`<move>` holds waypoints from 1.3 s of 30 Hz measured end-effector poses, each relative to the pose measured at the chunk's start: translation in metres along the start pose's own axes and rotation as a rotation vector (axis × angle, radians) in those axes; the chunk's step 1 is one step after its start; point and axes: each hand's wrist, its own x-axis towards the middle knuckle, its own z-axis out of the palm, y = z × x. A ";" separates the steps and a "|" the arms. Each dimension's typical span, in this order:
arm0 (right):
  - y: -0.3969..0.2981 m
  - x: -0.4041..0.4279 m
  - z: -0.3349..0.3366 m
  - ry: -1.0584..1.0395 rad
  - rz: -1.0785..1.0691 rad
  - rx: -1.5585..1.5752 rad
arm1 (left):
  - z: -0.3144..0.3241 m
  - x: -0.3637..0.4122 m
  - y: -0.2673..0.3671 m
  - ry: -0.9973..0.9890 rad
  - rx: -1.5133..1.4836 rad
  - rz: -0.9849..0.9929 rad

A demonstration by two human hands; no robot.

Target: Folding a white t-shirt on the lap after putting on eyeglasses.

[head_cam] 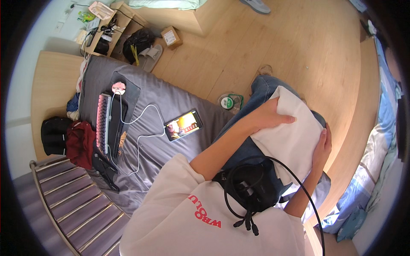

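Observation:
A white folded cloth [293, 137] lies over my jeans-clad lap. My left hand [277, 116] grips its upper left edge, with the thumb lying on top and the fingers hidden beneath. My right hand [323, 144] holds the cloth's right edge, its fingers partly out of sight. Below the cloth, a black pouch-like item [253, 185] rests at my waist with a looped black cable [290, 172] and several connectors. On the grey bedsheet to the left, a smartphone [184, 125] with a lit screen is plugged into a white cable.
A keyboard [103, 123], a pink charger [118, 88] and dark red clothing [80, 144] lie on the bed. A metal rail [54, 204] borders it. On the floor are a plastic container [230, 102], grey slippers [152, 57] and a cardboard box [172, 37].

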 end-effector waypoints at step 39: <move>0.000 0.003 0.003 0.034 -0.008 0.070 | -0.040 0.015 0.001 -0.126 0.343 -0.024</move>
